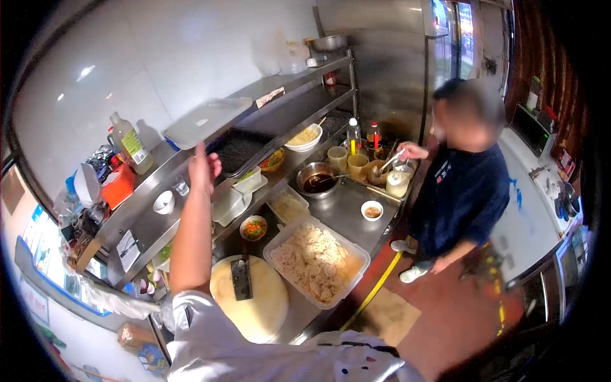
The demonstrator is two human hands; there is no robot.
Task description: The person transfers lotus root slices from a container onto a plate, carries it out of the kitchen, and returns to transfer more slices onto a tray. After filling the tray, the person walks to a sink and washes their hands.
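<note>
My left hand (202,170) is raised at the end of my outstretched arm, in front of the upper steel shelf. One finger points up and overlaps the lower edge of a grey plastic lid (207,121); the others bend to the right, with nothing seen in them. Right of the hand sits a black tray (238,151). Below my forearm, a cleaver (242,279) lies on a round chopping board (219,296). Beside the board stands a clear tub (363,264) of pale sliced food in liquid. My right hand is out of view.
A person (464,172) stands at the right, holding a spoon (391,161) over the seasoning pots. A steel bowl of dark sauce (318,179), a small white bowl (372,211) and a bowl of chopped vegetables (253,228) stand on the counter. A bottle (132,145) stands upper left.
</note>
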